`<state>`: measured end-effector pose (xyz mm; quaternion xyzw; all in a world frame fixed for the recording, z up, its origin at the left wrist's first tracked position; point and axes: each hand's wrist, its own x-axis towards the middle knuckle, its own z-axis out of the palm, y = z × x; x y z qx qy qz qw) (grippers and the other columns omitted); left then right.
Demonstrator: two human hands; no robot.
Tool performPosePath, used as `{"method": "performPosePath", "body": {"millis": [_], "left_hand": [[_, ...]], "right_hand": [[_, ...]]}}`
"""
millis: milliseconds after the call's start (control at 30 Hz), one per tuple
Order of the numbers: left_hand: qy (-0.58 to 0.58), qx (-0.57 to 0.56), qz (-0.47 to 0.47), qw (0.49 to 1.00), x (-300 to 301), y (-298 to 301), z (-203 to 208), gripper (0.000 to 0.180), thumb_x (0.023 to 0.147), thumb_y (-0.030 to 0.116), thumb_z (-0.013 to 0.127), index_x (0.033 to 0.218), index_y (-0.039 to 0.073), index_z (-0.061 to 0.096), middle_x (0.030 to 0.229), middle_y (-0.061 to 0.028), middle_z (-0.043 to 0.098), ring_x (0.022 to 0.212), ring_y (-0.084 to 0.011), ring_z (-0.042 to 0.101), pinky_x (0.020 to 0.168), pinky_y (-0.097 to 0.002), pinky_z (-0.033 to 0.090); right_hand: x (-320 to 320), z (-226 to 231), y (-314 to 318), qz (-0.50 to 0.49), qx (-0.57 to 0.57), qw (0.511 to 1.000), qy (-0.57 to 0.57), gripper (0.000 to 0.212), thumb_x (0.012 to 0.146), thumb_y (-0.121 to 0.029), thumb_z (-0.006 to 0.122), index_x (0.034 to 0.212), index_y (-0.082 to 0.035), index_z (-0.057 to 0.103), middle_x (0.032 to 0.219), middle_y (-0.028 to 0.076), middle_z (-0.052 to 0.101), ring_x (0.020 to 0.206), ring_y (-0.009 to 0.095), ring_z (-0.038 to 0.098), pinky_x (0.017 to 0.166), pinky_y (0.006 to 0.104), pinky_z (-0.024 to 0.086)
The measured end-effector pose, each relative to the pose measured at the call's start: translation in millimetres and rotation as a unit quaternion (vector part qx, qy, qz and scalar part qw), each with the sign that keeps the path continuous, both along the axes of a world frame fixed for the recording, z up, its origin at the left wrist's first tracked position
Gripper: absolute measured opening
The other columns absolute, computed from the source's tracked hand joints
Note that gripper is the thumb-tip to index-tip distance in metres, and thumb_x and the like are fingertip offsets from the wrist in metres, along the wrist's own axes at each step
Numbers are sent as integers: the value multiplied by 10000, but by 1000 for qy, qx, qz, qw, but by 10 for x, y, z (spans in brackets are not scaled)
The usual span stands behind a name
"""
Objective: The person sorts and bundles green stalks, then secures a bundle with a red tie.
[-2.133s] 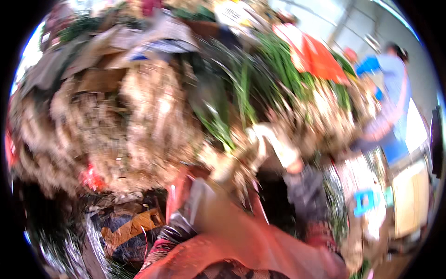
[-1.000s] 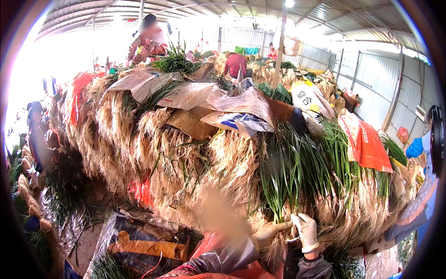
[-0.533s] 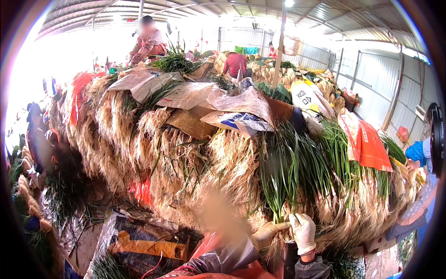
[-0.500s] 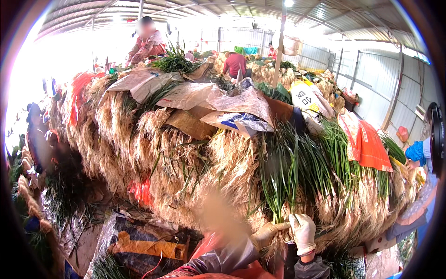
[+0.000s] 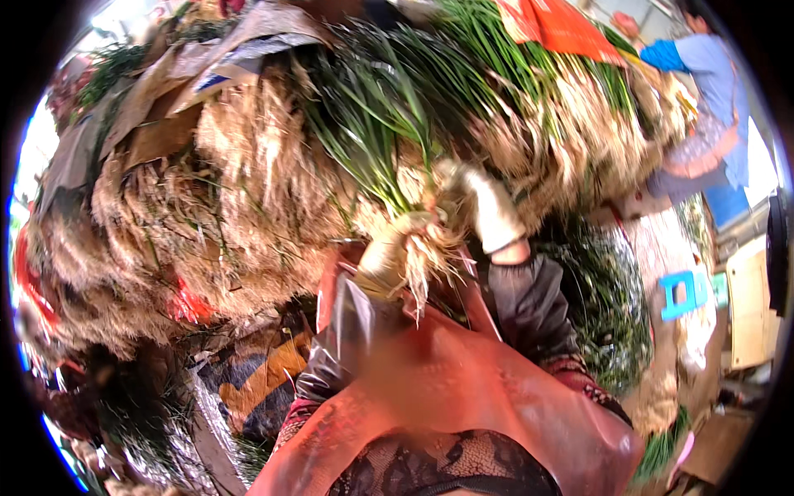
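A bunch of chive-like plants (image 5: pixel 397 183) rises in front of me, green leaves upward and pale roots dangling below. My left hand (image 5: pixel 385 256), in an off-white glove, is closed round the base of the bunch. My right hand (image 5: pixel 490 211), gloved the same way, is at the right side of the stems with its fingers bent toward them. Motion smears those fingers, so their grip is unclear. Loose pale roots (image 5: pixel 422 264) hang just right of my left hand.
A large heap of rooted plants (image 5: pixel 248 157) spans the far side, partly under sheets and an orange bag (image 5: pixel 558 31). Another person (image 5: pixel 703 91) stands at the far right. A blue stool (image 5: pixel 683 294) is on the floor at right, near dark greens (image 5: pixel 608 306).
My view has tilted down and turned right. Both hands now appear nearer my apron. The right hand has come away from above the left to the right side of the stems.
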<state>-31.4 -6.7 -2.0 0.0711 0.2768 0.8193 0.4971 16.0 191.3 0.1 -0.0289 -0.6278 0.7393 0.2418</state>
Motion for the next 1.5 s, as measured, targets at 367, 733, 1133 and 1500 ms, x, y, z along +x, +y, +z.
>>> {"method": "performPosePath", "body": {"millis": [367, 733, 1133, 1500], "left_hand": [[-1, -20, 3, 1000, 281, 115, -134, 231, 886, 159, 566, 1050, -4, 568, 821, -114, 643, 539, -157, 553, 490, -237, 467], [-30, 117, 1, 993, 241, -94, 105, 213, 910, 168, 548, 997, -26, 542, 818, -150, 620, 510, -132, 540, 386, -202, 438], [27, 297, -72, 952, -53, 27, 218, 304, 932, 230, 538, 1166, 35, 534, 782, -69, 597, 519, -117, 540, 404, -218, 416], [28, -72, 50, 996, 62, 147, 136, 338, 836, 185, 668, 1114, 9, 590, 1024, -131, 641, 840, -237, 642, 764, -370, 544]], "right_hand": [[164, 67, -250, 21, 175, 968, -178, 197, 864, -241, 648, 910, -51, 668, 631, 0, 606, 431, 82, 477, 392, 242, 374], [1376, -865, 1431, -233, 584, 613, -478, 316, 853, -373, 607, 934, -76, 678, 776, 85, 680, 635, 216, 648, 525, 362, 483], [-86, 293, 245, -404, 726, 554, -58, 346, 832, -353, 624, 1023, -65, 608, 984, 98, 597, 863, 203, 553, 773, 390, 466], [59, 433, 165, 105, 160, 981, -28, 236, 909, -263, 577, 974, -66, 689, 949, 40, 684, 803, 113, 629, 685, 282, 515]]}}
